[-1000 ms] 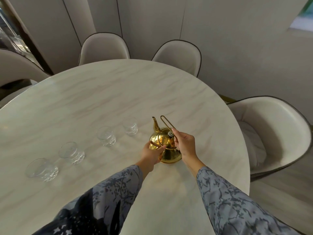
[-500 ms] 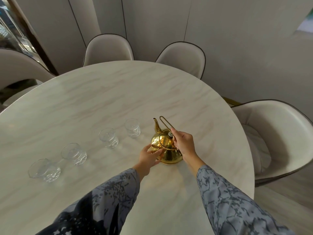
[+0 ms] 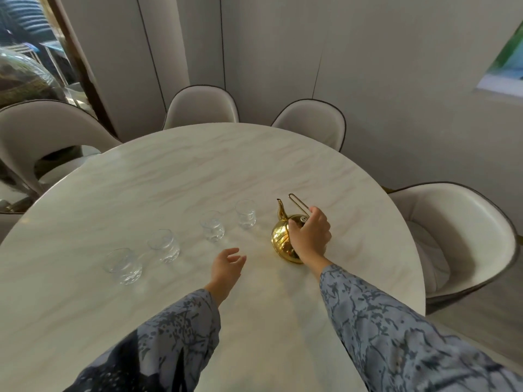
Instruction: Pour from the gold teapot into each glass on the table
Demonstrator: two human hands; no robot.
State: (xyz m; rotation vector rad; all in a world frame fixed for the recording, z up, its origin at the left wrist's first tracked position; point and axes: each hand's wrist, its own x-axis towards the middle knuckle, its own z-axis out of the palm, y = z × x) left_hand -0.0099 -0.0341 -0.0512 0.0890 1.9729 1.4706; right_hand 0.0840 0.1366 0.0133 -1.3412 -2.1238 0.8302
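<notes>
The gold teapot [image 3: 281, 240] stands on the round marble table [image 3: 169, 171], spout pointing away from me. My right hand [image 3: 310, 237] grips its thin wire handle and covers the lid side. Left of the pot, several clear glasses stand in a diagonal row: the nearest to the pot [image 3: 245, 214], then one [image 3: 212, 229], another [image 3: 164, 245], and the leftmost [image 3: 123, 265]. My left hand [image 3: 226, 268] hovers over the table, fingers apart, holding nothing, a little left of the pot.
Cream upholstered chairs ring the table: two at the far side [image 3: 201, 107] [image 3: 311, 120], one at the right [image 3: 464, 236], one at the left [image 3: 42, 131]. Panelled walls stand close behind them.
My left hand has let go of the teapot's body and drawn back to the left. The right hand keeps its hold on the handle. The view has tilted up.
</notes>
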